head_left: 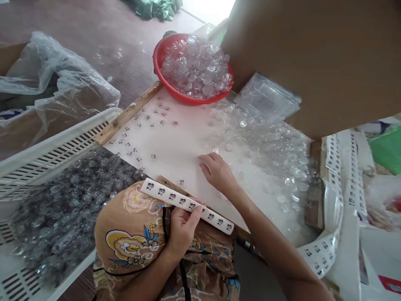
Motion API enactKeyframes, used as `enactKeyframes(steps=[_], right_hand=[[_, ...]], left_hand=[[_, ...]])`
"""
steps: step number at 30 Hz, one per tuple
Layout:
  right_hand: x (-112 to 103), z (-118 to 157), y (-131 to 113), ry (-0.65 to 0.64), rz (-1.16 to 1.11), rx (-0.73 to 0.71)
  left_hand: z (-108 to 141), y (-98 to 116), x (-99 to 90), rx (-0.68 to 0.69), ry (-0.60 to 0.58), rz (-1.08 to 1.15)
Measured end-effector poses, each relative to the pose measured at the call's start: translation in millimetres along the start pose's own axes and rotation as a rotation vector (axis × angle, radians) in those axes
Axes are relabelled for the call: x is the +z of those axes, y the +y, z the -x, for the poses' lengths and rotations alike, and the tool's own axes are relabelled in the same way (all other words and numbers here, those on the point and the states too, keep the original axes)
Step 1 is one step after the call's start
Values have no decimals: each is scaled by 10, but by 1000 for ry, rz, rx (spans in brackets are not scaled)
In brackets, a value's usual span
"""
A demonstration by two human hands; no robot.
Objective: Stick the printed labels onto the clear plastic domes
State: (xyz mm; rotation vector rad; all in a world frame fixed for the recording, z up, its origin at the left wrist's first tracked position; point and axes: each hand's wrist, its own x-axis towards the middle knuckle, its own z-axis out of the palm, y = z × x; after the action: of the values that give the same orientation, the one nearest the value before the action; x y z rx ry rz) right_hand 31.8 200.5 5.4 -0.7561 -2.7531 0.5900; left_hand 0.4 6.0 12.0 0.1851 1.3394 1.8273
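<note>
Along the near edge of the surface (175, 142), the left hand (181, 230) pinches one white strip (187, 204), thumb partly hiding one of nine printed figures (172, 196); rightward, the right hand (216, 170) curls its fingers, whether around anything I cannot tell.

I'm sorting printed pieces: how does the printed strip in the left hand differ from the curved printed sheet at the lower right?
The printed strip carries one row of prints; the curved printed sheet carries more than one. The printed strip is nearly straight, gripped by the left hand; the curved printed sheet bends, unheld. Both are white with small dark prints.
</note>
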Motion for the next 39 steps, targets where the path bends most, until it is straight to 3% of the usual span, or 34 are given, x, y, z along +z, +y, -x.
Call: enactKeyframes(steps=[8,11,24,30,36,39], right_hand=[[-129,122,-83,-169,-503,417],[-116,113,-46,-196,-613,491],[-71,197,-16,-183,-493,466],[-97,328,63,-84,-307,403],[-158,511,42,-119,-258,403],[-217,520,-55,-30,-103,351]], left_hand=[[11,-39,-17,-41,-23,48],[12,-69,-14,-37,-25,79],[9,17,-5,-74,-26,74],[6,-19,-5,-48,-3,47],[9,-21,-9,-54,-10,52],[8,-10,-13,-51,-4,47]])
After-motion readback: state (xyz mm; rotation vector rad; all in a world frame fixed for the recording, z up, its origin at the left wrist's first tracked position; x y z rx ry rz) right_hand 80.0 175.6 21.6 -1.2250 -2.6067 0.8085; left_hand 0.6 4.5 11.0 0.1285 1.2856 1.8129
